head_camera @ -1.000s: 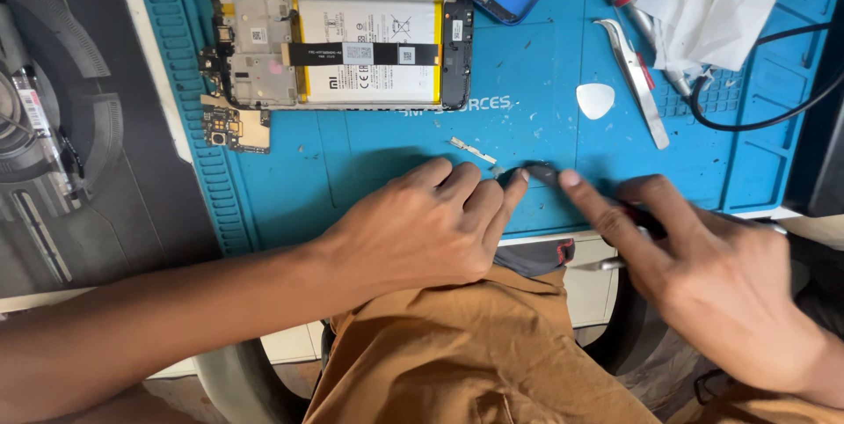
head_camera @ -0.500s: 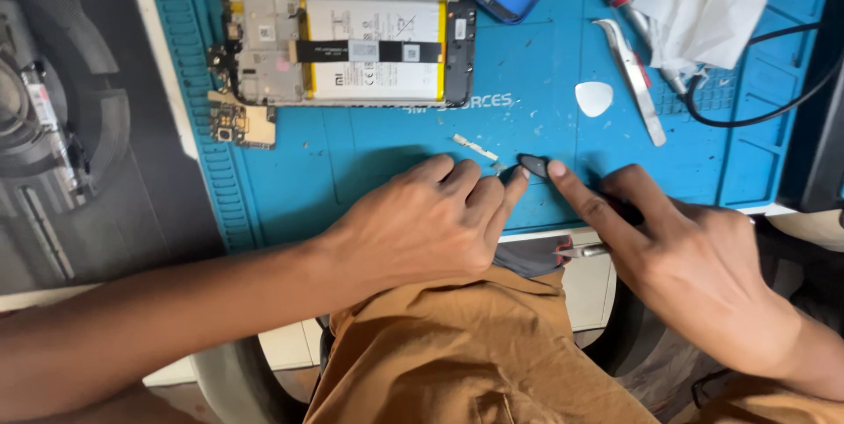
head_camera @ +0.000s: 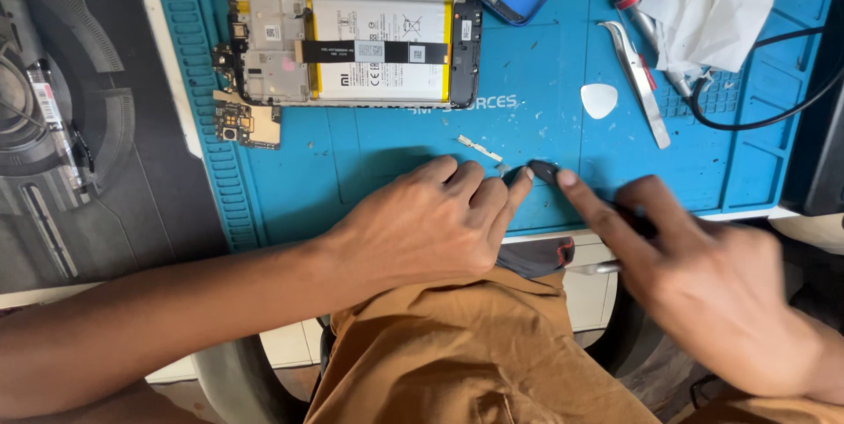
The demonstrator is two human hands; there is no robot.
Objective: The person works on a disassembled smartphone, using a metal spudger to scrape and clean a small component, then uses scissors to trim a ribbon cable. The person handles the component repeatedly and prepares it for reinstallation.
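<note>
I find both hands low on the ribbed blue silicone repair mat [head_camera: 369,169], meeting over a small dark flat part [head_camera: 543,171]. The left hand [head_camera: 422,226] lies knuckles up, fingers curled loosely, its fingertip touching the part's left edge, seemingly to pin it. The right hand [head_camera: 712,283] extends its forefinger onto the part's right edge; whether the blurred remaining fingers hold anything, I cannot tell. Neither hand closes around the part.

The opened phone chassis with white and yellow battery [head_camera: 352,44] sits well apart at the mat's far side, a small bare circuit board [head_camera: 246,123] just beside its corner. Curved steel tweezers [head_camera: 640,81], a white teardrop pick [head_camera: 599,100] and a crumpled white tissue [head_camera: 703,6] lie to the right.

Against the earlier frame, the right forefinger has advanced leftward onto the part; the left hand is unchanged.
</note>
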